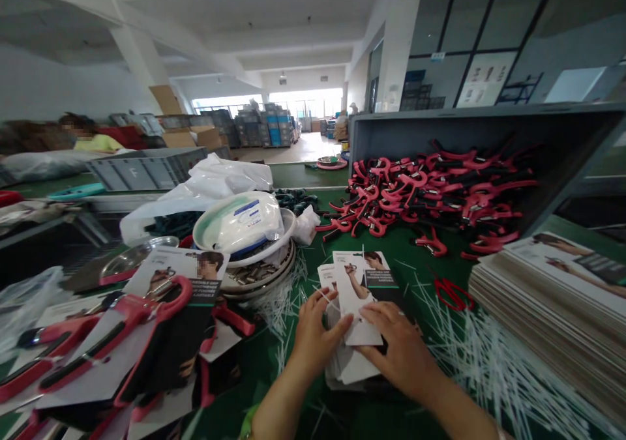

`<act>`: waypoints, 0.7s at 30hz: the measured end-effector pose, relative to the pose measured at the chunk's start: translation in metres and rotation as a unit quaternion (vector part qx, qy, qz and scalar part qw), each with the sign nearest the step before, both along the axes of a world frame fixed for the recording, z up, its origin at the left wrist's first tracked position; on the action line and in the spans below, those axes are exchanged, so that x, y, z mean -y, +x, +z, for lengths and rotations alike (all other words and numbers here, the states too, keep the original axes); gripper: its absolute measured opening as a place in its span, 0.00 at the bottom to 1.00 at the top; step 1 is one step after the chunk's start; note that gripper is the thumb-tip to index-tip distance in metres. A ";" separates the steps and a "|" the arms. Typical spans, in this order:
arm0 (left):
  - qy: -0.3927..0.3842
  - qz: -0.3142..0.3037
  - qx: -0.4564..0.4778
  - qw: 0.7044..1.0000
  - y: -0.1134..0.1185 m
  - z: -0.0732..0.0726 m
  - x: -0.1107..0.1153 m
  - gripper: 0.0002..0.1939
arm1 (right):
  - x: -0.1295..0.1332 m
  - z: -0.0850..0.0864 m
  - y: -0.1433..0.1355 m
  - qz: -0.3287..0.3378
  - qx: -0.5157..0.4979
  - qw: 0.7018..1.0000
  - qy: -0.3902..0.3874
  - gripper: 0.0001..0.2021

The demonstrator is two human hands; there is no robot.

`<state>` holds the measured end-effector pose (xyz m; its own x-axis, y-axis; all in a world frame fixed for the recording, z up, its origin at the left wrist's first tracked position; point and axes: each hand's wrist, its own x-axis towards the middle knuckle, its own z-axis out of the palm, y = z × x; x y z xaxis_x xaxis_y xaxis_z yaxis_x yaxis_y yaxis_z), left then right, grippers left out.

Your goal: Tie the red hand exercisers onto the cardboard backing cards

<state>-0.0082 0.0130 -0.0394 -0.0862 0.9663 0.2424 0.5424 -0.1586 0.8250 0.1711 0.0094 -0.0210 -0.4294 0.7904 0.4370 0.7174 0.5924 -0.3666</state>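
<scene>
My left hand [317,330] is at the left side of a printed backing card [353,290], its fingers closed on a thin white zip tie [332,302]. From the right, my right hand [402,345] grips the same card, fingers on its face and thumb at its lower edge. More cards [355,367] lie in a stack beneath it. Loose white zip ties [489,355] are spread to the right of my hands, and another heap of zip ties [280,304] lies to the left. The undersides of both hands are hidden.
A tipped grey crate [489,119] spills pink-and-black hand grips [411,189]. Red scissors [452,294] lie before a tall card stack [548,309]. Grips attached to cards [141,322] pile up at left, near stacked bowls [244,231]. A person [92,137] is farther back.
</scene>
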 end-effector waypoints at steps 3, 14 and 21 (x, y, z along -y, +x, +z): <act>-0.015 -0.008 -0.003 1.000 0.001 -0.001 -0.001 0.21 | -0.004 0.010 0.017 0.039 0.027 0.997 -0.064 0.22; 0.004 -0.004 0.021 1.000 0.004 -0.008 -0.004 0.20 | -0.019 0.010 0.011 0.060 0.084 0.994 0.040 0.10; -0.019 -0.057 0.074 0.995 0.001 -0.023 -0.006 0.32 | -0.024 0.010 0.014 0.064 -0.067 0.995 -0.042 0.06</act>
